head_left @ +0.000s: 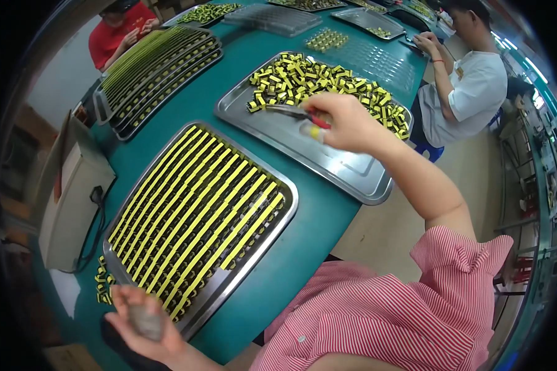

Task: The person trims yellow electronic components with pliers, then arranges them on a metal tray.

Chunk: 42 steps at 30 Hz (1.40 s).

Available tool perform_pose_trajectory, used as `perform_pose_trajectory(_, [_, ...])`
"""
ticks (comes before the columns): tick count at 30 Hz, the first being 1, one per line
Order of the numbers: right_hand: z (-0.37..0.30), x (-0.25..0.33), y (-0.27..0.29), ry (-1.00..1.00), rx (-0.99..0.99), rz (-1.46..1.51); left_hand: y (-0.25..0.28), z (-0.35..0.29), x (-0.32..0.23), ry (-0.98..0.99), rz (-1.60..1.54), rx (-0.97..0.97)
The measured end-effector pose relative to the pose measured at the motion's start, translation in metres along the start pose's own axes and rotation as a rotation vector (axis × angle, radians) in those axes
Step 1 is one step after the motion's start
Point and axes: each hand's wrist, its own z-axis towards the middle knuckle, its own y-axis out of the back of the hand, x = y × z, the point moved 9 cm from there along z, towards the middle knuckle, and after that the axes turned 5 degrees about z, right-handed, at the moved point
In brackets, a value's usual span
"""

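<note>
My right hand (346, 123) is closed round pliers (298, 112) with red grips. Their slim metal jaws point left, over the edge of a heap of yellow-and-black parts (334, 80) on a metal tray (278, 137). A blurred yellow-and-white bit shows below that hand. At the lower left my left hand (145, 321) is turned palm up, fingers half curled and smeared by motion. A greyish patch shows in its palm; I cannot make out what it is. It is beside the near left corner of a second metal tray (294, 196), filled with rows of yellow-topped parts (192, 213).
Stacked trays of parts (161, 77) stand far left. Loose parts (104, 281) lie by my left hand. A beige box (74, 204) with a cable edges the green table (319, 229). Clear plastic trays (377, 62) lie beyond. Co-workers sit far left (122, 37) and right (470, 86).
</note>
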Motion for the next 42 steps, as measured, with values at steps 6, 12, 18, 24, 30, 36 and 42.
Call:
perform_pose_trajectory(6, [0.031,-0.04,-0.05,0.203,0.045,-0.638,0.011,0.011,0.036,0.173,0.023,-0.058])
perform_pose_trajectory(12, [0.032,-0.041,-0.065,0.212,0.009,-0.713,-0.009,-0.002,0.048,0.136,0.044,-0.194])
perform_pose_trajectory(18, [0.007,0.035,-0.041,0.298,-0.135,-0.173,-0.013,-0.01,0.062,0.207,0.34,-0.072])
perform_pose_trajectory(24, [-0.071,0.177,-0.065,0.783,-0.114,0.389,-0.031,-0.024,0.086,0.32,0.477,0.122])
perform_pose_trajectory(30, [-0.085,0.214,-0.089,0.886,-0.209,0.464,-0.026,-0.023,0.081,0.361,0.389,-0.067])
perform_pose_trajectory(36, [-0.067,0.201,-0.112,0.747,-0.01,0.734,-0.015,-0.018,0.065,0.169,0.564,-0.064])
perform_pose_trajectory(42, [-0.058,0.167,-0.135,0.251,0.315,0.828,-0.034,-0.012,0.06,0.053,0.763,0.038])
